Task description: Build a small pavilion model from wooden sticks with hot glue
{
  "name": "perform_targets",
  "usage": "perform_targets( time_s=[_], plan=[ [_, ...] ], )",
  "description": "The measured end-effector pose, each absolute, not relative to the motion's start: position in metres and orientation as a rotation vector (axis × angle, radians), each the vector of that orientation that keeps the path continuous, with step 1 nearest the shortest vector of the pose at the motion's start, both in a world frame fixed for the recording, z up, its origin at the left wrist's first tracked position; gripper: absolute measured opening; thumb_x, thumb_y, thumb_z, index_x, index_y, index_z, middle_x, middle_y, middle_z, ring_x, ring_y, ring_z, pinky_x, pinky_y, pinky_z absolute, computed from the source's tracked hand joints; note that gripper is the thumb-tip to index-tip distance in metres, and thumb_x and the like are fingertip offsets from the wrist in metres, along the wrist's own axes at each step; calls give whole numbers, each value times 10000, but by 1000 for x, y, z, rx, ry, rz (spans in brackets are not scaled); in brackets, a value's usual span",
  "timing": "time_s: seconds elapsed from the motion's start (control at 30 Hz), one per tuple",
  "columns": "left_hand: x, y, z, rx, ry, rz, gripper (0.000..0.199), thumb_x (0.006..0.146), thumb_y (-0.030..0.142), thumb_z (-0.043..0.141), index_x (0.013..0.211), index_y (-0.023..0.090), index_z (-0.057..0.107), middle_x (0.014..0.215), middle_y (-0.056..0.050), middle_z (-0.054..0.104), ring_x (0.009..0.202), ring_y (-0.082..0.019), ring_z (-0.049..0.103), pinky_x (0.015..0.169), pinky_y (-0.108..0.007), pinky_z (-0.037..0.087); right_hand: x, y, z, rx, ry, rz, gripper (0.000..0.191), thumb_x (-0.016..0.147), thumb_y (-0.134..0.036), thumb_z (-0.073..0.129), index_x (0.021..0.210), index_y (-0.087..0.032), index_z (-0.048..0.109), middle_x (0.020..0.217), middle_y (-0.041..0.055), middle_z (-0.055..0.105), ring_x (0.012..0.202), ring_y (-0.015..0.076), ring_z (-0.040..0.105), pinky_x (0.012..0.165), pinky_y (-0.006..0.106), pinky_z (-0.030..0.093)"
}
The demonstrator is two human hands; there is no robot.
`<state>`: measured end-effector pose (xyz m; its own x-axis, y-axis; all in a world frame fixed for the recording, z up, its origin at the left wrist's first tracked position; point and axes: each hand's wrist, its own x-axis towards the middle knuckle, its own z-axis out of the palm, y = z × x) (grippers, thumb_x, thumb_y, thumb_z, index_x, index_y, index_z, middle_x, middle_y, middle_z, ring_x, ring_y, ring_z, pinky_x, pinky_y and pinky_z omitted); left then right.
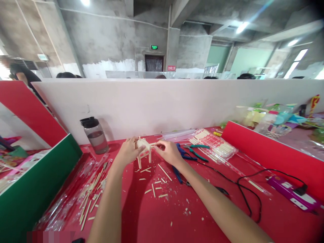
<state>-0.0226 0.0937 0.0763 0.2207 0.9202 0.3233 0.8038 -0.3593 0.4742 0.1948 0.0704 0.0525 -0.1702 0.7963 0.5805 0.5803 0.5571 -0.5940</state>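
A small chair-like frame of pale wooden sticks [143, 145] stands on the red tabletop, its legs pointing down. My left hand [128, 151] is closed around its left side, thumb across the top. At its right side, my right hand [167, 151] pinches a short wooden stick [153, 144] whose end reaches the frame; whether they are joined I cannot tell. Cut stick pieces [153, 190] and crumbs lie scattered below the hands. Just right of my right hand are a blue tool with a cord [186, 154] and teal-handled pliers [198, 152].
A water bottle [95, 136] stands at the back left, with loose sticks [88, 199] and plastic wrap nearer. Packed chopsticks [215, 143] lie back right. A black cord runs to a purple power strip [291, 194]. White [152, 104], green [50, 175] and red [273, 152] panels bound the table.
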Motion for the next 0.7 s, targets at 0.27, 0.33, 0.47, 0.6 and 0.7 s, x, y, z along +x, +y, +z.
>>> perform_targets(
  time_s=[0.27,0.33,0.47,0.6,0.7],
  plan=[
    [-24,95,73,2249,1643,860,532,824,467,593,1237,133,579,1205,-151,643,1129,-291,601,996,-410,446,194,72,52,-1143,-1865,274,134,876,-308,650,864,-214,744,827,19,765,733,174,687,685,251,468],
    [-24,96,72,2243,1640,862,534,822,467,593,1240,134,579,1210,-152,641,1132,-292,600,1000,-412,444,195,71,53,-1153,-1872,271,139,874,-307,650,846,-208,744,819,22,763,722,174,683,680,251,467],
    [-24,97,73,2246,1639,845,558,824,472,586,1260,124,568,1212,-156,636,1141,-293,593,1014,-411,432,194,70,56,-1158,-1880,267,138,870,-300,654,838,-204,749,821,26,766,717,175,682,687,254,469],
    [-23,96,75,2234,1655,823,550,826,466,584,1260,127,565,1212,-155,636,1129,-293,593,1003,-415,437,194,69,57,-1133,-1878,277,121,868,-280,658,857,-209,756,834,20,770,735,171,690,689,246,464],
    [-22,95,75,2234,1656,823,530,829,453,585,1252,134,570,1194,-150,643,1104,-287,602,987,-413,445,194,70,57,-1129,-1879,278,119,868,-277,658,867,-214,759,845,20,772,750,173,694,699,250,468]
  ],
)
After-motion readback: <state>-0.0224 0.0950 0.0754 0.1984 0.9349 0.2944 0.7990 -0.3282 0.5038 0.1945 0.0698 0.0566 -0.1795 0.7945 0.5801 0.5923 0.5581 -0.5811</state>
